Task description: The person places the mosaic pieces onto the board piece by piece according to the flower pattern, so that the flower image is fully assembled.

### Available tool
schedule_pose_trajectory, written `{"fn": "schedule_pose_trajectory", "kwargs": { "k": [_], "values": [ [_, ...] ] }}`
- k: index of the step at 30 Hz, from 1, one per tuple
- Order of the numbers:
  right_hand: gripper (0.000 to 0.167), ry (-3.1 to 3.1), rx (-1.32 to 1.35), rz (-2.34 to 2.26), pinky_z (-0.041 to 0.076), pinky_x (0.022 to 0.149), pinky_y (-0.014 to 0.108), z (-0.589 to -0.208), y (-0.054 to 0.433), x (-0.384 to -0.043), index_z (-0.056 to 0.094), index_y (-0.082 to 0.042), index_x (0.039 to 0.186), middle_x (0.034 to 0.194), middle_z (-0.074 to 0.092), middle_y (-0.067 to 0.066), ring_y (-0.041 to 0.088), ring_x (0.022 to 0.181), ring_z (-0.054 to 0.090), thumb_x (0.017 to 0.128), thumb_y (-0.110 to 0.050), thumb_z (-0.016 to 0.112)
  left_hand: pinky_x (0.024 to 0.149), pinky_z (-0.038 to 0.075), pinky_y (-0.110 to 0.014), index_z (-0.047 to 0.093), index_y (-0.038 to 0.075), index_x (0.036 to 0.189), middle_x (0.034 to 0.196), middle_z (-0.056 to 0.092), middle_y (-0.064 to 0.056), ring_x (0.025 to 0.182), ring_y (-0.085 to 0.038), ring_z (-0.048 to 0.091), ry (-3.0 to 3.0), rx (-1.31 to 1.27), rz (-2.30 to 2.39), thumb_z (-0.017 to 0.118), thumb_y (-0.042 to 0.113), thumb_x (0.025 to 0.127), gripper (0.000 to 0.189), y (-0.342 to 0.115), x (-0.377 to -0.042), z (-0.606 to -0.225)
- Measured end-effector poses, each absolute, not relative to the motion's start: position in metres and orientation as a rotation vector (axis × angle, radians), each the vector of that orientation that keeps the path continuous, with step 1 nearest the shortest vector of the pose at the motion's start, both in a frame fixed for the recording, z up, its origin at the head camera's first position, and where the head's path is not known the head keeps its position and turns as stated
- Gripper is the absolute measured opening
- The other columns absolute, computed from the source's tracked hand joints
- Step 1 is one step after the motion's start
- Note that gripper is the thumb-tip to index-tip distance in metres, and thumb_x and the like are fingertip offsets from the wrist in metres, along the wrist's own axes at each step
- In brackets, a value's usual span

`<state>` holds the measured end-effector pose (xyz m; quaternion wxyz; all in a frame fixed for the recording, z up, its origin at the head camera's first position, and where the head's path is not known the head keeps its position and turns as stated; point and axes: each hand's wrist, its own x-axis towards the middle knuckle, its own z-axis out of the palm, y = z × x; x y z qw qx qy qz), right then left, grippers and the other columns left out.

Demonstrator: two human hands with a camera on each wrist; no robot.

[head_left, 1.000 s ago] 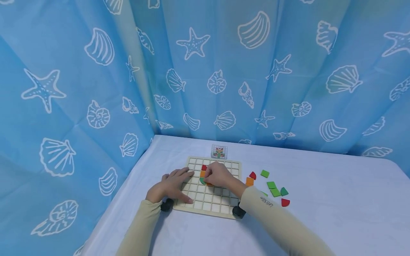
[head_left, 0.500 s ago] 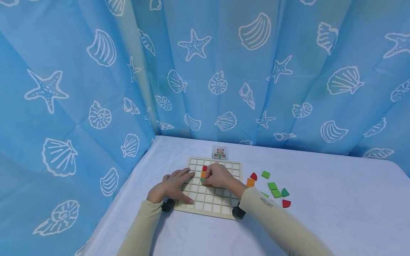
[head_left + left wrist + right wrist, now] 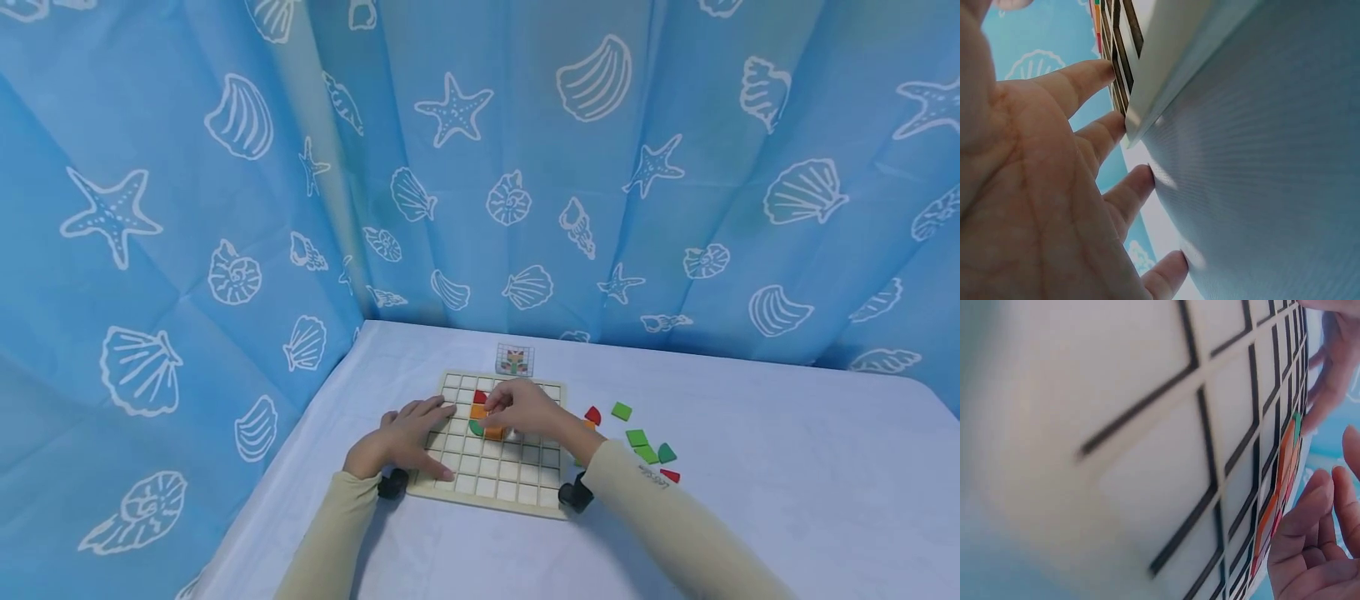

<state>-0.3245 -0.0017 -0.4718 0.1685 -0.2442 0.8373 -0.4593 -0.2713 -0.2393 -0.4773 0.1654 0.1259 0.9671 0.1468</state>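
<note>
A pale wooden grid board [image 3: 487,498] lies on the table. My left hand [image 3: 401,439] rests spread over its left edge; in the left wrist view some fingertips touch the board and others the cloth. My right hand [image 3: 528,410] hovers over the board's upper middle, fingers loosely bent, with no piece visible between them. Just beside those fingertips sits an orange square tile [image 3: 493,433]. To its left is a green quarter-round tile [image 3: 476,427]. Another orange tile [image 3: 478,412] and a red quarter-round tile [image 3: 481,397] stand above that. The right hand hides some cells.
Loose pieces lie right of the board: a red quarter-round [image 3: 593,415], several light green squares [image 3: 637,437], a dark green quarter-round [image 3: 667,452] and a partly covered red piece [image 3: 670,476]. A small pattern card [image 3: 515,360] lies behind the board. A blue shell-print curtain [image 3: 510,233] surrounds the table.
My right hand has risen and shifted right, its fingers loosening and coming off the orange square tile, which shows more now. My left hand has stayed in place.
</note>
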Motion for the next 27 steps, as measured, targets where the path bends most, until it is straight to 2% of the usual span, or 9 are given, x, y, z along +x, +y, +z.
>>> {"fn": "schedule_pose_trajectory", "kwargs": {
  "k": [6, 16, 27],
  "values": [
    [0.024, 2.380, -0.587, -1.306, 0.055, 0.064, 0.032, -0.467, 0.021, -0.324, 0.070, -0.004, 0.102, 0.086, 0.066, 0.005, 0.020, 0.071, 0.064, 0.085, -0.019, 0.078, 0.115, 0.015, -0.067, 0.031, 0.026, 0.156, 0.165, 0.021, -0.003, 0.152, -0.032, 0.017, 2.755, 0.358, 0.438, 0.084, 0.057, 0.069, 0.106, -0.238, -0.272, -0.480],
    [0.026, 2.513, -0.395, -1.207, 0.054, 0.068, 0.030, -0.462, 0.067, -0.330, 0.072, -0.009, 0.105, 0.092, 0.065, 0.004, 0.019, 0.083, 0.057, 0.085, -0.024, 0.079, 0.113, 0.018, -0.067, 0.032, 0.026, 0.155, 0.165, 0.023, -0.004, 0.151, -0.033, 0.018, 2.769, 0.340, 0.447, 0.085, 0.056, 0.067, 0.107, -0.236, -0.268, -0.482],
    [0.028, 2.584, -0.303, -1.173, 0.056, 0.070, 0.030, -0.453, 0.113, -0.327, 0.070, -0.007, 0.107, 0.093, 0.066, 0.006, 0.023, 0.081, 0.063, 0.086, -0.023, 0.078, 0.112, 0.021, -0.067, 0.033, 0.024, 0.155, 0.164, 0.024, -0.005, 0.150, -0.034, 0.020, 2.774, 0.332, 0.443, 0.085, 0.057, 0.067, 0.107, -0.236, -0.266, -0.476]
  ]
}}
